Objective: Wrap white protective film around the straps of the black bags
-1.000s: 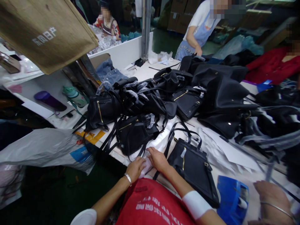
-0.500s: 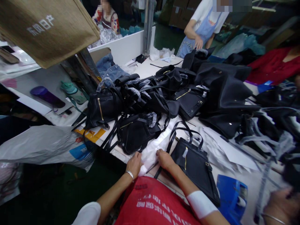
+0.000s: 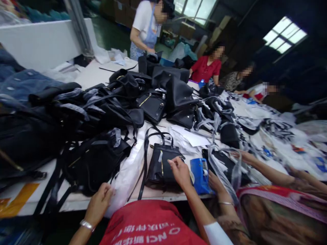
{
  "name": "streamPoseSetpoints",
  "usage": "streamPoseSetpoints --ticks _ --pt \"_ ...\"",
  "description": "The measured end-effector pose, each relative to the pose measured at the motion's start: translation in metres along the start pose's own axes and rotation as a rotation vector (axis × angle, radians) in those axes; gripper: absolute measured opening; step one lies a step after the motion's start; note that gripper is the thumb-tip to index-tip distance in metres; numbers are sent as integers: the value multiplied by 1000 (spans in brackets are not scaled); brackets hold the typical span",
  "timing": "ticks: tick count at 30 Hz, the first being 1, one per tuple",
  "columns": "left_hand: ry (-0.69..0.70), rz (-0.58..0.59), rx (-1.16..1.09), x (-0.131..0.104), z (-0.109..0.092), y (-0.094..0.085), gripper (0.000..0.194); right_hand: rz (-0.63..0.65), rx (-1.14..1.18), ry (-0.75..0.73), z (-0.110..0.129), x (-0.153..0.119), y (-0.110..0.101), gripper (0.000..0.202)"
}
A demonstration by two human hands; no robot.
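Note:
My left hand (image 3: 100, 201), fingers curled together, is at the table's front edge beside a strip of white wrapping (image 3: 129, 170); whether it pinches the wrapping I cannot make out. My right hand (image 3: 181, 172) hovers over a black bag (image 3: 155, 168) with a gold zip and two handles, its thumb and fingers bent and nothing seen between them. Another black bag (image 3: 93, 163) with loose straps lies behind my left hand. To the right of my right hand stands a blue plastic dispenser (image 3: 198, 175).
Black bags (image 3: 178, 95) are heaped across the middle of the table. White paper (image 3: 190, 135) lies behind the upright bag. Close on my right a co-worker's hands (image 3: 244, 158) handle clear plastic strips. Other people (image 3: 208, 69) stand at the far side.
The view has swung to the right. My right hand has left the white wrapping and moved over the bag with handles. My left hand is farther from my right hand.

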State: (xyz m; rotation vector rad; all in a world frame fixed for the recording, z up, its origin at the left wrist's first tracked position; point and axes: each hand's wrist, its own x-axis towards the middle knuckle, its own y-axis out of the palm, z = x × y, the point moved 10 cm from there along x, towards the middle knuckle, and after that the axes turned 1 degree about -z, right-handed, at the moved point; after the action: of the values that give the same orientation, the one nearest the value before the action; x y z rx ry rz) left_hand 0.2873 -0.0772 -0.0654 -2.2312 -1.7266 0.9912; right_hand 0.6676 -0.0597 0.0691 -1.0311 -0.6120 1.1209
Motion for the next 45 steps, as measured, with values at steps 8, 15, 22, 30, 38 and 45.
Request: streamPoseSetpoints --ticks 8,15,22,30,38,45 --pt "-228 -22 -481 14 -14 -9 41 93 -275 469 -188 -54 -19 38" --pt "-241 127 -666 4 -62 6 45 501 -223 297 -223 -83 71 54" --pt "-192 179 -701 -4 -78 10 36 -6 -230 251 -164 -23 -48 40" --pt "-291 229 -1344 -8 -112 44 34 473 594 -102 88 -49 41 33" --pt "-298 103 -1383 0 -100 33 24 940 1117 88 139 -114 156 55" --pt "-350 -6 -1391 4 -37 8 21 1061 1160 388 104 -132 139 43"
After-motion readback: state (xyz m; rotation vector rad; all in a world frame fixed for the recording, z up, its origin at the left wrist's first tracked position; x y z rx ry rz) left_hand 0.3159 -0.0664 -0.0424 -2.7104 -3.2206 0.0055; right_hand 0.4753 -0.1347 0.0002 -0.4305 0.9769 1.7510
